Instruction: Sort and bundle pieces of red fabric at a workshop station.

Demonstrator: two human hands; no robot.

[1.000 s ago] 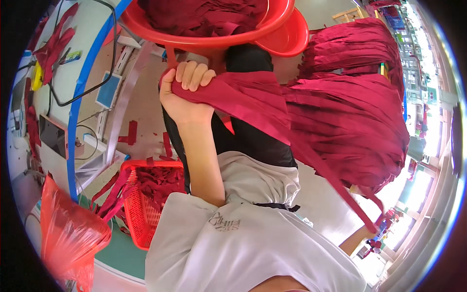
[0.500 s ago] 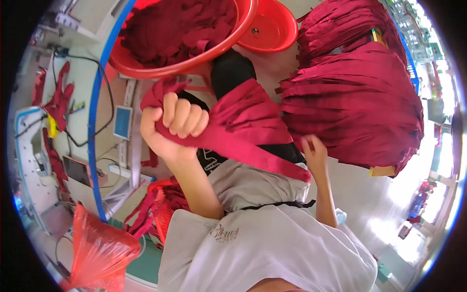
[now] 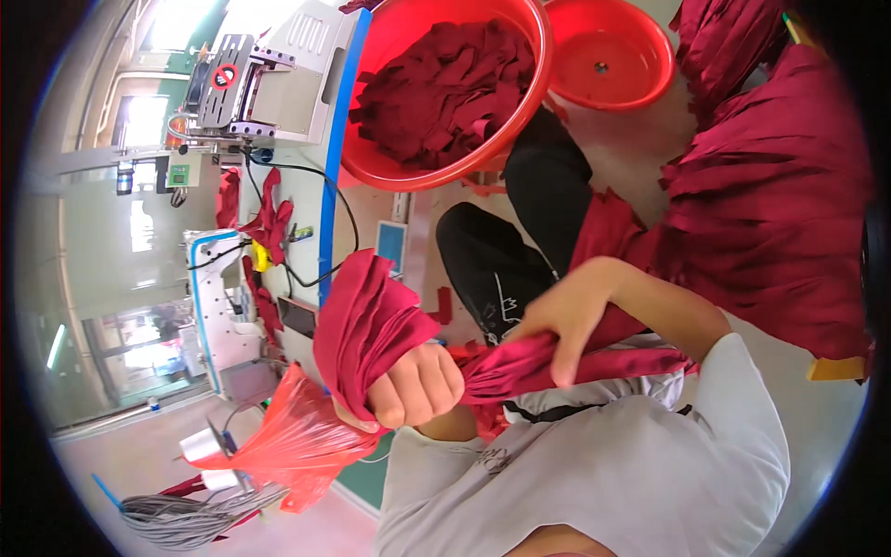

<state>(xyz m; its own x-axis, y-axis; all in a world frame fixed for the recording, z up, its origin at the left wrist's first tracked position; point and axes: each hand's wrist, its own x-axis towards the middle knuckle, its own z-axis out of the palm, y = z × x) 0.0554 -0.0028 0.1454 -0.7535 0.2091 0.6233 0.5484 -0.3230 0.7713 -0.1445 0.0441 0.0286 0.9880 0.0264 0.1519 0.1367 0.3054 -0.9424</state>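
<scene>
My left hand (image 3: pixel 413 385) is closed in a fist round a bundle of dark red fabric strips (image 3: pixel 371 320). Their folded ends fan out above the fist, and the rest trails right across my lap. Over the trailing part is my right hand (image 3: pixel 577 311), thumb and fingers spread apart, the thumb crossing the strips. Whether its fingertips press on the fabric I cannot tell. More dark red strips (image 3: pixel 608 227) lie over my right thigh.
A large red basin (image 3: pixel 543 88) of cut dark red pieces stands ahead, beside a smaller red basin (image 3: pixel 640 84). Stacked dark red strips (image 3: pixel 770 204) are at right. At left, a blue-edged table (image 3: pixel 334 186) carries a machine (image 3: pixel 288 93); a red plastic bag (image 3: pixel 297 436) hangs nearby.
The view has turned left. My left fist has come nearer with the bundle, its strips now gathered tighter. My right hand has moved from beside the strips to over them.
</scene>
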